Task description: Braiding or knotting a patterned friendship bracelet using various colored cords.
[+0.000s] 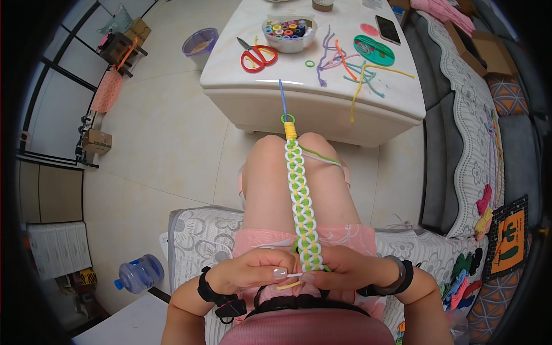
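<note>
A knotted cord strap [303, 200] in white, green and pale yellow runs down over my bare thighs to my lap. Its far end has a yellow cord wrapping [290, 130] and a small green ring [287, 118], with a taut blue cord [282, 95] leading to the table edge. My left hand [267, 268] pinches a short white cord [295, 274]. At the strap's near end, my right hand [345, 268] has its thumb against the last knots and the same white cord. A loose yellow cord end [288, 285] sticks out below my fingers. My lower fingers are partly hidden.
On the white table [302, 77] are red-handled scissors [258, 56], a tub of thread spools [290, 34], cord scraps [338, 64], a green oval case [374, 50] and a phone [387, 29]. Cord bundles [463, 280] lie on the sofa at right. A water jug [140, 274] rests at left.
</note>
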Action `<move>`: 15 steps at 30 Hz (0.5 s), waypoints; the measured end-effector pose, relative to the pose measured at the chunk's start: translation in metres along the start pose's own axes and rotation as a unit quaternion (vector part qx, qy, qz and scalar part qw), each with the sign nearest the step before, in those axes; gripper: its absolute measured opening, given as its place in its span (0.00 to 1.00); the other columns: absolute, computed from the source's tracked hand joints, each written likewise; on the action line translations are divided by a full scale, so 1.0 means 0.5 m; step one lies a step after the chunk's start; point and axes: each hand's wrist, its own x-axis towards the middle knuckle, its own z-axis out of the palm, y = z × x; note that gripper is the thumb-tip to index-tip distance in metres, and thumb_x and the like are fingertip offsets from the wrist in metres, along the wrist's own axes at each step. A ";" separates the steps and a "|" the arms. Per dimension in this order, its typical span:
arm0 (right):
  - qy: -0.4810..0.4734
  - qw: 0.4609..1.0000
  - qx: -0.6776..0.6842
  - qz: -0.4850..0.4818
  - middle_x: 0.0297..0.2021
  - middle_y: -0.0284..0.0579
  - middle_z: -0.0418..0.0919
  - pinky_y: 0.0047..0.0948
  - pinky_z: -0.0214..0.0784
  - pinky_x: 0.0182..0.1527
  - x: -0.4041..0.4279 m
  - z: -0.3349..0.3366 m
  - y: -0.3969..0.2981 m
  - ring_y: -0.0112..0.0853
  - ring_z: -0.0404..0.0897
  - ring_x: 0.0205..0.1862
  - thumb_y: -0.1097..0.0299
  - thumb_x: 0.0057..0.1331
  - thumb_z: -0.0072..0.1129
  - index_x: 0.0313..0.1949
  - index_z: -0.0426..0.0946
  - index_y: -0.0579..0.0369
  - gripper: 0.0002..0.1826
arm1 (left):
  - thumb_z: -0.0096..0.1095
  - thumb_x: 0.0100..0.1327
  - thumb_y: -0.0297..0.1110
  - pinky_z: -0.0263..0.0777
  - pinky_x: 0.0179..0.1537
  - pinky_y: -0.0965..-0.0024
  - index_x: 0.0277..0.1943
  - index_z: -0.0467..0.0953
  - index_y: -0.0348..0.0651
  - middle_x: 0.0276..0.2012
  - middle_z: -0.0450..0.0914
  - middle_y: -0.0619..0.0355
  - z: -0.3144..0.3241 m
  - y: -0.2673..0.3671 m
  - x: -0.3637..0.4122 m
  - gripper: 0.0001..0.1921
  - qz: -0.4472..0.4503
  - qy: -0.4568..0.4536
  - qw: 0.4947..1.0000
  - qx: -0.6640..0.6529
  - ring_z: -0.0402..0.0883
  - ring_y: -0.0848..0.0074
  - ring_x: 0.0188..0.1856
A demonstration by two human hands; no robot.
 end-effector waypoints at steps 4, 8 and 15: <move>-0.008 1.000 0.024 -0.010 0.27 0.32 0.77 0.19 0.64 0.22 0.003 -0.004 -0.021 0.19 0.70 0.20 0.61 0.67 0.44 0.41 0.70 0.56 0.13 | 0.53 0.60 0.39 0.61 0.36 0.77 0.26 0.67 0.37 0.27 0.69 0.60 0.000 -0.010 0.003 0.14 0.025 -0.023 0.999 -0.019 0.68 0.79 0.32; -0.044 0.987 0.107 0.114 0.29 0.32 0.78 0.18 0.64 0.22 0.004 -0.013 -0.064 0.20 0.70 0.20 0.62 0.67 0.43 0.42 0.68 0.56 0.12 | 0.43 0.67 0.35 0.63 0.47 0.66 0.30 0.63 0.37 0.35 0.67 0.53 -0.015 -0.015 0.001 0.12 0.029 -0.111 0.993 -0.037 0.72 0.65 0.43; -0.060 0.979 0.147 0.126 0.29 0.33 0.78 0.18 0.63 0.26 0.001 -0.017 -0.062 0.20 0.70 0.23 0.62 0.67 0.43 0.44 0.67 0.56 0.13 | 0.51 0.61 0.40 0.60 0.38 0.74 0.27 0.66 0.38 0.28 0.68 0.59 0.026 -0.003 -0.004 0.14 0.017 -0.026 0.996 -0.082 0.67 0.75 0.34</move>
